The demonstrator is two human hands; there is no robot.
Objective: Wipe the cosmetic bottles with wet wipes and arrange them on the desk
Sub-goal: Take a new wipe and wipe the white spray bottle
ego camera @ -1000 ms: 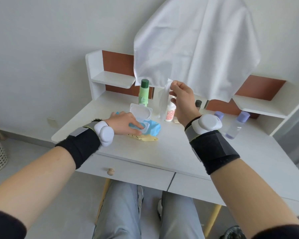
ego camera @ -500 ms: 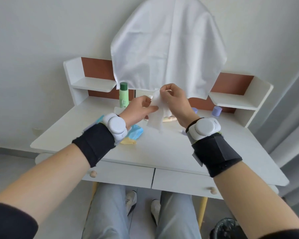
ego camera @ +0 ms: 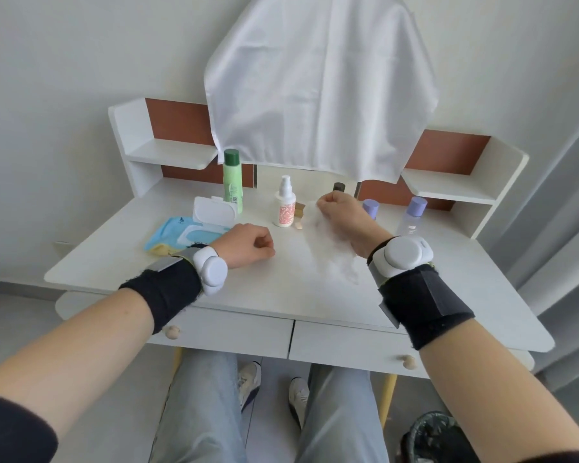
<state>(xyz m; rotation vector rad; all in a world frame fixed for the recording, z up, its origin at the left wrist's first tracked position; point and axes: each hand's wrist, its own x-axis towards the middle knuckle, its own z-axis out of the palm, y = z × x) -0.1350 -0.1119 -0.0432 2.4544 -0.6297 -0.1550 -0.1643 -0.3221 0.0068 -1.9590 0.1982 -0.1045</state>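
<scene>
My right hand point(ego camera: 343, 217) holds a white wet wipe point(ego camera: 328, 245) by its top edge; the wipe hangs down over the white desk point(ego camera: 281, 289). My left hand point(ego camera: 248, 247) hovers over the desk with curled fingers and holds nothing. The blue wipes pack point(ego camera: 188, 233) lies at the left with its lid open. Along the back stand a green bottle point(ego camera: 232, 180), a white spray bottle with a pink label point(ego camera: 284, 207), a dark-capped bottle point(ego camera: 339, 187) partly hidden behind my right hand, and two purple-capped clear bottles point(ego camera: 370, 208) point(ego camera: 411, 217).
A white cloth point(ego camera: 318, 81) hangs over the mirror behind the bottles. Small shelves point(ego camera: 174, 155) point(ego camera: 448, 187) flank the desk's back. Two drawers sit under the front edge. A dark bin point(ego camera: 435, 436) stands on the floor at the right.
My left hand has let go of the wipe and dropped toward the desk. My right hand has lowered with the wipe, which now hangs unfolded.
</scene>
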